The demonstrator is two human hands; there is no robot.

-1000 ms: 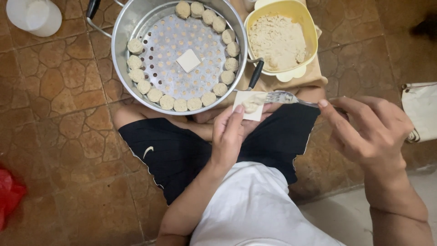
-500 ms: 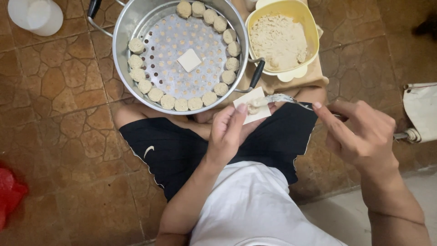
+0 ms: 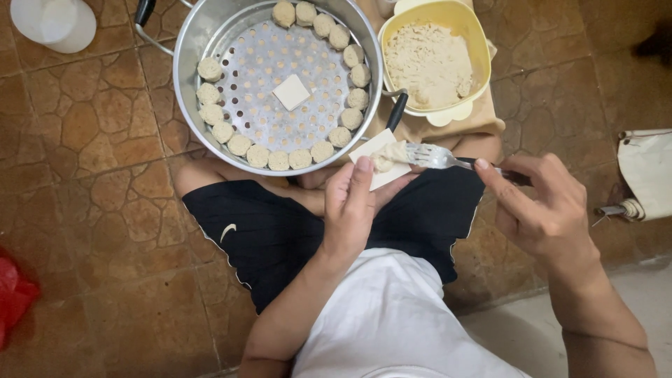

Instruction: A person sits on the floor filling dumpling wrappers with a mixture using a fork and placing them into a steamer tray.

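Note:
My left hand (image 3: 352,207) holds a square white dumpling wrapper (image 3: 383,159) over my lap, thumb pressed on its near edge. A lump of pale filling sits on the wrapper. My right hand (image 3: 542,210) grips a metal fork (image 3: 439,158) by its handle, and the tines touch the filling. Just beyond stands a round steel steamer pot (image 3: 203,35) with a perforated tray, several small filled dumplings ringing its rim and one loose white wrapper square (image 3: 291,92) in the middle. A yellow bowl (image 3: 478,42) of pale filling sits to the pot's right on a tan cloth.
I sit cross-legged on a brown tiled floor (image 3: 91,133) in black shorts and a white shirt. A white lidded container (image 3: 52,22) stands at the far left, a red bag (image 3: 12,297) at the left edge, and a white cloth bag (image 3: 647,171) at the right.
The fork's tines have stayed on the filling while my right hand shifted slightly left and down. The left hand keeps the wrapper in place.

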